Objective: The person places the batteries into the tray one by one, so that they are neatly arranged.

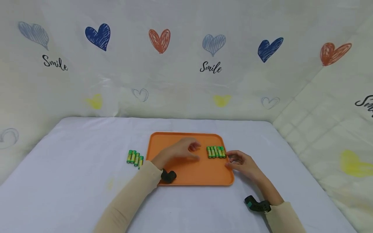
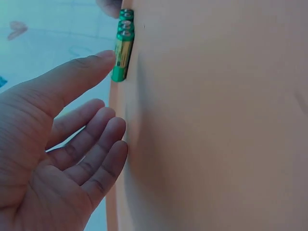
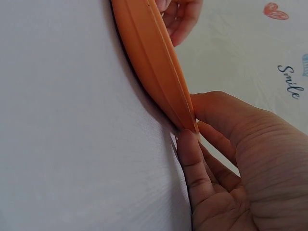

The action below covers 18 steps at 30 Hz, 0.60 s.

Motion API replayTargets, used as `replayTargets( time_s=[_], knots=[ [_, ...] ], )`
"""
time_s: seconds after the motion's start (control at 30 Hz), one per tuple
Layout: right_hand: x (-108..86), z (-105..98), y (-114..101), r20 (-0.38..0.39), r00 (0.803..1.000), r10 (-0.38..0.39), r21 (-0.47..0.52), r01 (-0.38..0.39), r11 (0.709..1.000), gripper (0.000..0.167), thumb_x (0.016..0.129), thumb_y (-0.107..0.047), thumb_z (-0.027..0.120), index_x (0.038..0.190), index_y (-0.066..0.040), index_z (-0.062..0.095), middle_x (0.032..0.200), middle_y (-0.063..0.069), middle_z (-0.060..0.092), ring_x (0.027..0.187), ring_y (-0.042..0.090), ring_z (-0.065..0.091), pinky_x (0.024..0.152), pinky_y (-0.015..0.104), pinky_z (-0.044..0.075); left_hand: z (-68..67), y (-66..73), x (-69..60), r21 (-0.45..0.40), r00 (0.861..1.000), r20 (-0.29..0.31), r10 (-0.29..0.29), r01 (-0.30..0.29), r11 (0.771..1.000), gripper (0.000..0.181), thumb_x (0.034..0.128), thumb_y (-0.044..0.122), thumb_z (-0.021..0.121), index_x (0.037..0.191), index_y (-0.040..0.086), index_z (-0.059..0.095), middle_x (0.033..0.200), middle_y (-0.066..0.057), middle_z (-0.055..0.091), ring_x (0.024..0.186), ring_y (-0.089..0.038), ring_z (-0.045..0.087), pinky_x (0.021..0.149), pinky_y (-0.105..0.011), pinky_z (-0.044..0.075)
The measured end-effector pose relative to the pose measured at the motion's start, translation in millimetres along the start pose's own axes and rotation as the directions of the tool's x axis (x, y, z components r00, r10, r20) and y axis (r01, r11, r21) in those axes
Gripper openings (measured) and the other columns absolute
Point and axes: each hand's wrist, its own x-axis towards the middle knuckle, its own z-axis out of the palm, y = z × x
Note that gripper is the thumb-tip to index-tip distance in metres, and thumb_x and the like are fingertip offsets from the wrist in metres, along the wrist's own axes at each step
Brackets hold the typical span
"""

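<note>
An orange tray [image 1: 204,176] lies on the white table. Inside it, near its right rim, green-and-gold batteries [image 1: 215,152] stand side by side in a tight row. My left hand [image 1: 184,149] hovers over the middle of the tray, thumb and fingers apart with nothing between them. In the left wrist view, the thumb tip overlaps the nearest battery [image 2: 123,57]; whether they touch I cannot tell. At the tray's right rim [image 3: 159,62] rests my right hand [image 1: 243,165], its loosely bent fingertips touching the edge beside the row's last battery.
Several loose batteries [image 1: 134,158] lie on the table just left of the tray, partly near my left forearm. A white cloth covers the table [image 1: 198,210]. Behind it hangs a wall sheet [image 1: 180,74] with hearts and lettering. Dark straps sit on both wrists.
</note>
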Motion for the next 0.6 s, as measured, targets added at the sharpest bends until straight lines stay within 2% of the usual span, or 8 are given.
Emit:
replayTargets(
  time_s=[0.33,0.6],
  knots=[
    [4.3,-0.3,3.2,0.005,1.0,-0.017,-0.062,0.017,0.998,0.047,0.087,-0.02,0.076,0.127,-0.001,0.058,0.111,0.015,0.063,0.09,0.005,0.06,0.076,0.018,0.049,-24.9,-7.6,-38.2,0.026,0.995,-0.091,-0.038,0.041,0.999,0.047,0.086,0.025,0.077,0.127,0.007,0.06,0.117,-0.002,0.063,0.107,-0.016,0.057,0.094,-0.029,0.048],
    [4.4,-1.6,2.6,0.015,1.0,-0.016,-0.098,0.017,0.995,0.048,0.088,-0.022,0.074,0.129,-0.002,0.057,0.114,0.014,0.062,0.091,0.003,0.058,0.075,0.02,0.049,-42.1,-16.4,-67.0,0.042,0.991,-0.134,-0.01,0.016,0.999,0.045,0.0871,0.024,0.076,0.126,0.007,0.06,0.119,-0.006,0.063,0.108,-0.017,0.057,0.094,-0.031,0.049]
  ],
)
